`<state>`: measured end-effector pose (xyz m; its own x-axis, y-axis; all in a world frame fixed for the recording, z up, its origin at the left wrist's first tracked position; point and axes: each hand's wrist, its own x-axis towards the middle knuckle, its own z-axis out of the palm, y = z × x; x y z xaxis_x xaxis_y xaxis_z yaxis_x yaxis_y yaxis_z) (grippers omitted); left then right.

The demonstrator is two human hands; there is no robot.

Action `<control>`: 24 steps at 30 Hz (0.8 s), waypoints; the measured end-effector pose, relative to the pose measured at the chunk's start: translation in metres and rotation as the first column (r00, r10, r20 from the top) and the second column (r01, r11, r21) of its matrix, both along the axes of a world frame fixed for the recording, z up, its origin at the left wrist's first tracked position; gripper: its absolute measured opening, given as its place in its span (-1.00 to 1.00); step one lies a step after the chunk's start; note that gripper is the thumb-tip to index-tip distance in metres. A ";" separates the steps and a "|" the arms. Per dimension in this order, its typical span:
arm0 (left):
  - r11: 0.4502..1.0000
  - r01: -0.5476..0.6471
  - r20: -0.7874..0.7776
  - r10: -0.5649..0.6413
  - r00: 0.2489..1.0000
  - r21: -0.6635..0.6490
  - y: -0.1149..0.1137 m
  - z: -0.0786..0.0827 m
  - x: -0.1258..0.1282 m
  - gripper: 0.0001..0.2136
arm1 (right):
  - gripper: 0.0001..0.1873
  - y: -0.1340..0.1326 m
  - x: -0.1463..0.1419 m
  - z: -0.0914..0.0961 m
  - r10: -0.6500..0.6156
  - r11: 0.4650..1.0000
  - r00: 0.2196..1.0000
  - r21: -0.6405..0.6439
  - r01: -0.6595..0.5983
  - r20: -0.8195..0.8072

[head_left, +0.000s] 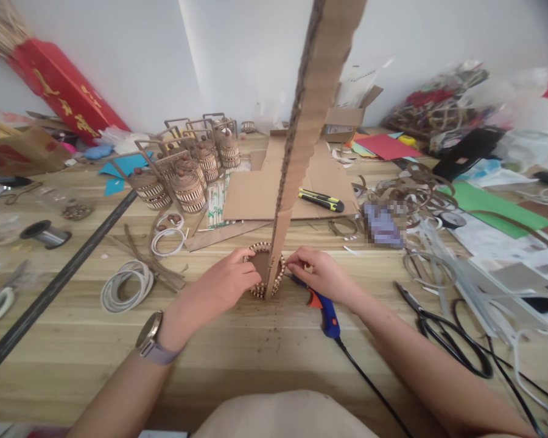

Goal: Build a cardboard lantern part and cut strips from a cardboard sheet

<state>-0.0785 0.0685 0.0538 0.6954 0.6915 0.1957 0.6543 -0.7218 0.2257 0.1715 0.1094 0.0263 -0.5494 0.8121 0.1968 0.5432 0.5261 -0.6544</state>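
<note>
A small round basket [261, 291] of thin pale sticks with a brown cardboard base sits on the wooden table [256, 353]. A long corrugated cardboard strip [301, 121] stands upright in it and rises past the top of the view. My left hand [231, 281] curls around the basket's left side. My right hand [322, 272] pinches the strip's lower end at the basket's right rim. A blue and orange glue gun [326, 311] lies under my right hand, its black cord trailing toward me.
Several finished little baskets with cardboard handles [187, 170] stand at the back left. A yellow-black utility knife [322, 201] lies on flat cardboard [256, 194]. White cord coils [125, 286] lie left, black scissors [442, 328] right, coloured paper and bags [438, 109] behind.
</note>
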 end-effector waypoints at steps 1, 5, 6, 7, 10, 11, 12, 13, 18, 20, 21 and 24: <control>1.000 0.015 -0.018 -0.015 1.000 -0.008 0.000 0.001 0.001 -0.73 | -0.84 0.000 0.000 0.000 0.000 1.000 1.000 0.001 0.000 0.001; 0.997 0.077 -0.077 -0.079 0.994 -0.028 0.001 0.008 0.000 -0.77 | -0.84 0.000 0.002 0.001 0.004 1.000 1.000 0.010 -0.004 0.001; 0.996 0.077 -0.061 -0.079 0.995 -0.033 0.001 0.011 -0.002 -0.79 | -0.84 0.000 0.002 0.001 0.006 1.000 1.000 0.012 -0.006 0.000; 0.997 0.069 -0.034 -0.070 0.997 -0.039 0.001 0.014 -0.004 -0.81 | -0.84 0.000 0.003 0.002 0.007 1.000 1.000 0.014 -0.007 0.000; 0.998 0.018 0.109 -0.012 0.994 -0.053 -0.002 0.024 -0.011 -0.81 | -0.82 0.002 0.005 0.003 0.001 1.000 1.000 0.023 -0.001 -0.002; 0.998 -0.006 0.175 0.017 0.984 -0.063 -0.004 0.028 -0.012 -0.79 | -0.82 0.002 0.006 0.004 -0.004 1.000 1.000 0.027 0.004 -0.002; 0.995 -0.029 0.245 0.052 0.968 -0.095 -0.007 0.031 -0.013 -0.77 | -0.82 0.003 0.008 0.004 -0.011 0.999 1.000 0.031 0.011 -0.003; 0.988 -0.041 0.318 0.088 0.944 -0.152 -0.010 0.033 -0.011 -0.73 | -0.83 0.004 0.009 0.005 -0.021 0.999 1.000 0.037 0.021 -0.004; 0.869 0.144 0.576 0.182 0.797 -0.473 -0.020 0.031 0.011 -0.47 | -0.81 0.005 0.010 0.010 -0.053 0.996 0.999 0.067 0.054 -0.011; 0.834 0.194 0.583 0.177 0.793 -0.517 -0.020 0.027 0.020 -0.45 | -0.80 0.004 0.009 0.013 -0.051 0.995 0.998 0.080 0.052 -0.025; 0.814 0.209 0.578 0.180 0.796 -0.541 -0.019 0.025 0.024 -0.47 | -0.80 0.003 0.008 0.015 -0.050 0.995 0.998 0.085 0.052 -0.034; 0.751 0.256 0.591 0.213 0.778 -0.608 -0.017 0.022 0.030 -0.52 | -0.80 0.001 0.005 0.020 -0.053 0.994 0.997 0.089 0.058 -0.058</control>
<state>-0.0487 0.0518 0.0757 0.6062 0.7898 0.0940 0.1952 -0.2623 0.9451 0.1770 0.1104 0.0462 -0.4907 0.8183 0.2993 0.5374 0.5546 -0.6353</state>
